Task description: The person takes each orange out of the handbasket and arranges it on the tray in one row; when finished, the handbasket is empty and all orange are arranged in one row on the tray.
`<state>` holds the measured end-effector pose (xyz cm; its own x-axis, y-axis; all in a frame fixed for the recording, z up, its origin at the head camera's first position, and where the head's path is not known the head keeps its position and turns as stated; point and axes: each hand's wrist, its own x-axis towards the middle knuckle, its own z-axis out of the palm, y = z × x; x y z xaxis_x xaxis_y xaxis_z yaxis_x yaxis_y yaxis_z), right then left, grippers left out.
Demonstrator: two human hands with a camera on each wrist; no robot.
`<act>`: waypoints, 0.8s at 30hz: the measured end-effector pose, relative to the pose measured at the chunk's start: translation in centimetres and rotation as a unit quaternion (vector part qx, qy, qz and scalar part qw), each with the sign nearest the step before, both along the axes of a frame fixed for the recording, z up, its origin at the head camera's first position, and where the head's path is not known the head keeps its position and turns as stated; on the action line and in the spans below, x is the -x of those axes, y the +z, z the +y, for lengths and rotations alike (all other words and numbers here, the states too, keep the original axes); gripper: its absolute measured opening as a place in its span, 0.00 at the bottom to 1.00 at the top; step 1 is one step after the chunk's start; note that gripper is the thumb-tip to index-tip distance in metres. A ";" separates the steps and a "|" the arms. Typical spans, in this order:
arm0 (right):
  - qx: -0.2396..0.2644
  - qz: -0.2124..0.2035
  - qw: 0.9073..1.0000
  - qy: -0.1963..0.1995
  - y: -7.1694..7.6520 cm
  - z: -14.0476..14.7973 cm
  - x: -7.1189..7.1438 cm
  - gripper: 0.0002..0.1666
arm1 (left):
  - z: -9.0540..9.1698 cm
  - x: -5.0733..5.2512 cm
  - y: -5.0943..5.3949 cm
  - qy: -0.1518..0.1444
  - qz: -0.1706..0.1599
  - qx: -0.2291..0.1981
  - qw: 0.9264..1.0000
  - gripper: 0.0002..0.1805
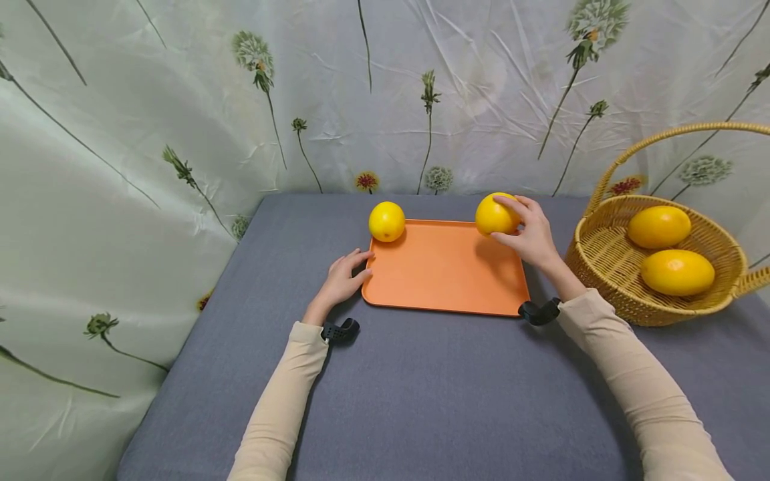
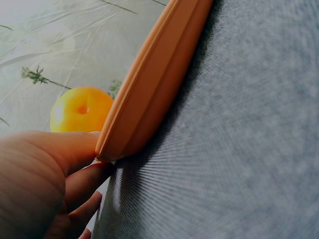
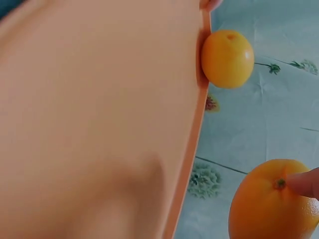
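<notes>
My right hand (image 1: 534,234) grips a yellow-orange orange (image 1: 494,215) between thumb and fingers, above the back right corner of an orange tray (image 1: 445,267). In the right wrist view, a fingertip (image 3: 305,183) presses beside the stem end of the held orange (image 3: 274,211). Another orange (image 1: 387,222) sits in the tray's back left corner. At the tray's left edge, my left hand (image 1: 344,275) touches the rim with relaxed fingers. The left wrist view has its thumb against the tray's corner, other fingers lower down.
On the right stands a wicker basket (image 1: 577,257) with a tall handle, holding two more yellow-orange fruits (image 1: 677,272). A grey cloth (image 1: 421,394) covers the table. Behind and to the left hangs a pale curtain (image 1: 337,80) printed with dandelions.
</notes>
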<state>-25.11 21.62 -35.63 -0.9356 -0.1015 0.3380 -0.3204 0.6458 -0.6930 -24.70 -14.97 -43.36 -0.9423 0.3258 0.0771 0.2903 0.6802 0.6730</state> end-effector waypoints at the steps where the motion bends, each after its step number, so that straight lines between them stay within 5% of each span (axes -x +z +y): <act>1: 0.000 -0.002 1.000 0.003 -0.1 -0.2 0.2 0.37 | 0.0 0.0 0.0 0.000 0.000 0.000 1.000 0.24; 24: -0.024 -0.055 0.997 0.045 -2.0 -4.1 2.7 0.38 | 0.0 0.0 0.2 -0.002 -0.001 0.005 1.000 0.24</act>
